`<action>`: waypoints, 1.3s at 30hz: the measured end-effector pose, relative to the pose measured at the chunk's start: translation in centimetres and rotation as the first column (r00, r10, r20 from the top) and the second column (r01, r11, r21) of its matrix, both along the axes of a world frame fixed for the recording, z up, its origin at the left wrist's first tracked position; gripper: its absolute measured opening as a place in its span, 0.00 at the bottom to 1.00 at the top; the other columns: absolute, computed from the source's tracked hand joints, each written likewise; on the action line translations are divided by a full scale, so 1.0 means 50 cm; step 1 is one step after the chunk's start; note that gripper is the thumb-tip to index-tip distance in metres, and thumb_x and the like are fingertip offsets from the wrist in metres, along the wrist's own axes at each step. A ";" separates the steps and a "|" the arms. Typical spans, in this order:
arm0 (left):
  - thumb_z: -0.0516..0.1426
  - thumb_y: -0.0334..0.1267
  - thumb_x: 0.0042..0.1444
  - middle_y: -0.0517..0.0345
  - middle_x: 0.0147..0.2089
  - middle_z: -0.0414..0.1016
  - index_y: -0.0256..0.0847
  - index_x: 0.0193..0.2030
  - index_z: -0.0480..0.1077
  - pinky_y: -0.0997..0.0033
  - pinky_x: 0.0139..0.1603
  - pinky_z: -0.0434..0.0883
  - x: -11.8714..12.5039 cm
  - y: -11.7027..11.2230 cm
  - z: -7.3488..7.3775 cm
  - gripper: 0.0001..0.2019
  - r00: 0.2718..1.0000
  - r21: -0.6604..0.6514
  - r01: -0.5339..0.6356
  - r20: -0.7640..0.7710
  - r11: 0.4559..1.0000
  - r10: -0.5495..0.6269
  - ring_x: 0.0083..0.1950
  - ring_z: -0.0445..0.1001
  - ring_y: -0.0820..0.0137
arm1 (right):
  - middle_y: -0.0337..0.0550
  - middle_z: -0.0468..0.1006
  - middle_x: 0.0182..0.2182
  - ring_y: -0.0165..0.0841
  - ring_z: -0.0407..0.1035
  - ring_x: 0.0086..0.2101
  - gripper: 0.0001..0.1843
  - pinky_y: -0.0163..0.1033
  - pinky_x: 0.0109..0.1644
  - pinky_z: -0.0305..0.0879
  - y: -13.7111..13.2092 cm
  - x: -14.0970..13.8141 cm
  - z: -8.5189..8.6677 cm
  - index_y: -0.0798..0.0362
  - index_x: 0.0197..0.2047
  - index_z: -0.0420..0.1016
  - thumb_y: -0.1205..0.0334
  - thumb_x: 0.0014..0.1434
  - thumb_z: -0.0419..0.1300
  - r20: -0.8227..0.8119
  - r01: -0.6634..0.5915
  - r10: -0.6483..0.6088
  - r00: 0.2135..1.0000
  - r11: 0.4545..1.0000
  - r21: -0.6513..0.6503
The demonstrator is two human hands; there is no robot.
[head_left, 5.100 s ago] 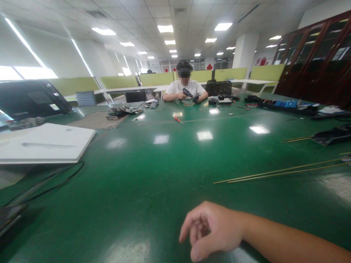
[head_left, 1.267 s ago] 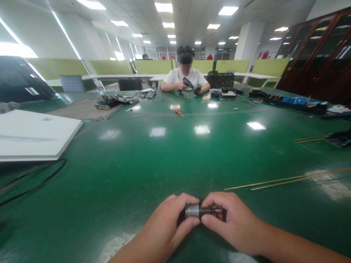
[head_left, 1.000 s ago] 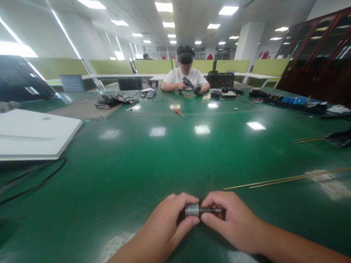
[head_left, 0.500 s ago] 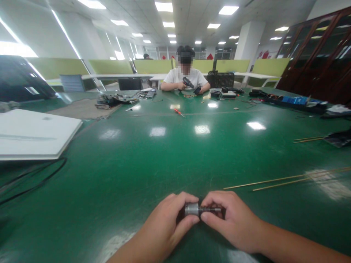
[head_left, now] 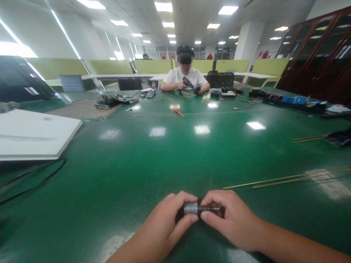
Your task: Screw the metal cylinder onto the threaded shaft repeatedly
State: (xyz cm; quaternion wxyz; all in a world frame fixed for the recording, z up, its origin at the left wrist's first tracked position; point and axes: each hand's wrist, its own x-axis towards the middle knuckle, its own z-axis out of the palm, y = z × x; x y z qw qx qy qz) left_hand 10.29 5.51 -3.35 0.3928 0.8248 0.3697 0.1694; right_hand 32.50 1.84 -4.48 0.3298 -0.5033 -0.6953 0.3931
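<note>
My left hand [head_left: 169, 219] pinches a short grey metal cylinder [head_left: 191, 208] between thumb and fingers, just above the table's near edge. A dark, ridged shaft [head_left: 204, 208] with a thin bright tip sticks out of the cylinder to the right, lying level. My right hand [head_left: 233, 215] is curled around this shaft, thumb and forefinger close to where it joins the cylinder. Its other fingers are partly hidden behind the shaft. The exact kind of part cannot be made out.
Thin brass-coloured rods [head_left: 274, 181] lie to the right on the green table [head_left: 153, 160]. A white board [head_left: 35, 133] and black cables [head_left: 44, 179] are on the left. Farther off lies a red screwdriver [head_left: 178, 112]. Across the table, a person [head_left: 185, 78] holds a power drill [head_left: 188, 82].
The cylinder and shaft have shifted very slightly left and up with my hands. The grip of both hands looks nearly the same.
</note>
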 end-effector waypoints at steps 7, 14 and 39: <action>0.56 0.39 0.67 0.58 0.48 0.75 0.51 0.54 0.69 0.61 0.49 0.67 -0.001 0.002 0.004 0.11 1.000 -0.005 0.008 0.007 1.000 -0.008 0.48 0.73 0.60 | 0.35 0.74 0.25 0.29 0.66 0.27 0.04 0.34 0.32 0.57 0.000 0.000 0.000 0.52 0.33 0.78 0.63 0.59 0.63 -0.001 0.000 0.000 1.000 1.000 0.008; 0.55 0.40 0.67 0.58 0.48 0.76 0.50 0.54 0.69 0.61 0.50 0.67 -0.003 -0.001 0.005 0.10 1.000 -0.002 0.005 0.016 1.000 -0.005 0.49 0.73 0.60 | 0.35 0.74 0.25 0.29 0.66 0.27 0.04 0.34 0.32 0.57 -0.001 0.000 -0.001 0.52 0.33 0.78 0.63 0.60 0.63 -0.003 0.001 -0.001 1.000 1.000 0.012; 0.55 0.40 0.67 0.57 0.49 0.76 0.49 0.54 0.69 0.61 0.50 0.69 -0.007 0.001 0.005 0.10 1.000 0.029 0.011 0.015 1.000 -0.012 0.48 0.73 0.60 | 0.35 0.74 0.24 0.29 0.66 0.27 0.04 0.33 0.32 0.57 0.000 -0.001 -0.001 0.52 0.33 0.78 0.65 0.59 0.63 -0.013 0.003 -0.003 1.000 1.000 0.007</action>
